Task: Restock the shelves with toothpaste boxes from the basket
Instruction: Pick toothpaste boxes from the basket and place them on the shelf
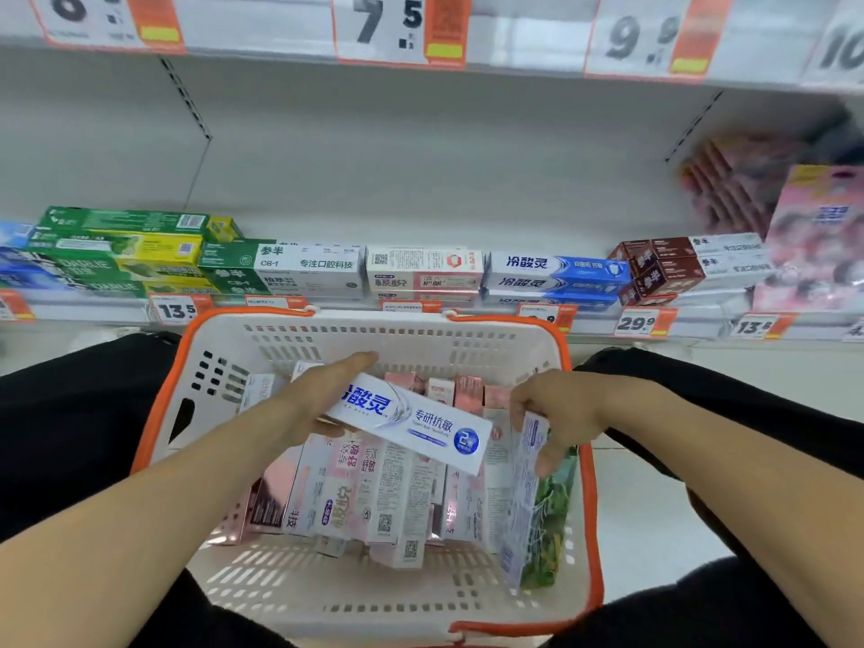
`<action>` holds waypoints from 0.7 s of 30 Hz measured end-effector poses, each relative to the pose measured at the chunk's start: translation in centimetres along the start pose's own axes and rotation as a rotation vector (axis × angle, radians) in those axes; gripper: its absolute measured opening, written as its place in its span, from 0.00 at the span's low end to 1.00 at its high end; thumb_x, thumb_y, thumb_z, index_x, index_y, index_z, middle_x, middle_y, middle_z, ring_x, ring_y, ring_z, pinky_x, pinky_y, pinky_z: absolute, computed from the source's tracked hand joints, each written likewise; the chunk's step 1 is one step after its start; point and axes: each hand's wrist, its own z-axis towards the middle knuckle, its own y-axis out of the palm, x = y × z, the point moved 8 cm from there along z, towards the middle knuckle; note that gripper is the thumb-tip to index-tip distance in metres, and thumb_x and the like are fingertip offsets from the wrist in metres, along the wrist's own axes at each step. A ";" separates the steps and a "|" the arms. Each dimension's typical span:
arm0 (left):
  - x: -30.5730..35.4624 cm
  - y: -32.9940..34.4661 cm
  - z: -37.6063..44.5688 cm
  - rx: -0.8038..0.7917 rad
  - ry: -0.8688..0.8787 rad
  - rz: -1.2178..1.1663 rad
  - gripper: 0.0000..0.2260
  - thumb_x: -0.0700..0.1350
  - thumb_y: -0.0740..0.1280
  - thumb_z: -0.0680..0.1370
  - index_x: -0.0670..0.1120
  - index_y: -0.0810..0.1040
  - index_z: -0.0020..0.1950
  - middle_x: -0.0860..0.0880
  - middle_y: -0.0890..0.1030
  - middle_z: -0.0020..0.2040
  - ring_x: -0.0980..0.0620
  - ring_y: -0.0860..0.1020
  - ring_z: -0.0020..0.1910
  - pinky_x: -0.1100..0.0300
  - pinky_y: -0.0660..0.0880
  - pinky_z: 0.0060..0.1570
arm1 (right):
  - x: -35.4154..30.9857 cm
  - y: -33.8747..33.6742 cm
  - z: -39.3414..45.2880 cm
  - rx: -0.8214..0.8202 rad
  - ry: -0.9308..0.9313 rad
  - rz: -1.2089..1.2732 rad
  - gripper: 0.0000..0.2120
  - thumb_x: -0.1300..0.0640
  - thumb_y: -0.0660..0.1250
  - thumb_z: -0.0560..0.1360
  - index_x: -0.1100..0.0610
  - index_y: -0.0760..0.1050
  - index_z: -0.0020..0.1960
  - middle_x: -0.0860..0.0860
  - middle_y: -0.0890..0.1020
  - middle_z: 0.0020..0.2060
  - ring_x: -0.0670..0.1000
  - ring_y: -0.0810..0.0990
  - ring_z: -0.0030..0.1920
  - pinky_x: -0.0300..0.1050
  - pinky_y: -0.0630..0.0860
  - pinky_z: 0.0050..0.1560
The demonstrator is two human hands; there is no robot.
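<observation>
a white perforated plastic basket with an orange rim [590, 507] sits low between the person's knees, its near edge at the bottom of the view. loose pink and white toothpaste boxes [369, 493] lie heaped across its floor, mostly toward the far half. along the basket's right wall a pale lilac box [523, 498] stands on edge beside a green leafy-printed box [554, 521]. the right hand [556, 416] reaches down at that wall, its fingers curled round the top end of the lilac box. the left hand [311, 397] is over the middle of the basket, thumb under and fingers stretched along the back of a white toothpaste box with blue lettering [411, 420], holding it lifted above the heap and slanting down to the right. past the basket's far edge runs the white metal shelf [467, 226], its front edge carrying price tags [176, 311]. along that edge stand stacked boxes: green ones [121, 254] at the left, white and green [285, 268], white and pink [423, 271], blue and white [554, 278], then maroon [664, 268], with pink packs [809, 236] at the right end. the back of the shelf is bare.
</observation>
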 end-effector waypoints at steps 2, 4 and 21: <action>0.6 0.5 -0.4 -0.022 0.014 -0.024 0.15 0.59 0.67 0.78 0.47 0.80 0.48 0.49 0.83 0.32 0.47 0.80 0.36 0.54 0.78 0.42 | 0.2 -1.3 -0.9 0.032 0.000 -0.016 0.26 0.42 0.81 0.63 0.46 0.72 0.53 0.44 0.75 0.52 0.48 0.75 0.51 0.42 0.75 0.49; 1.3 0.6 -0.7 -0.020 0.032 -0.077 0.12 0.55 0.68 0.78 0.47 0.80 0.53 0.49 0.83 0.31 0.47 0.81 0.37 0.53 0.80 0.42 | 0.4 -4.2 -2.4 0.160 0.002 -0.006 0.27 0.37 0.79 0.64 0.46 0.72 0.55 0.40 0.73 0.45 0.43 0.73 0.45 0.39 0.69 0.41; 10.1 0.2 -5.1 -0.138 0.310 -0.332 0.31 0.69 0.55 0.76 0.48 0.82 0.62 0.41 0.85 0.56 0.39 0.83 0.57 0.38 0.75 0.62 | -2.9 -11.8 -8.8 0.920 -0.525 0.922 0.16 0.57 0.80 0.60 0.48 0.75 0.41 0.49 0.81 0.61 0.49 0.80 0.63 0.56 0.78 0.61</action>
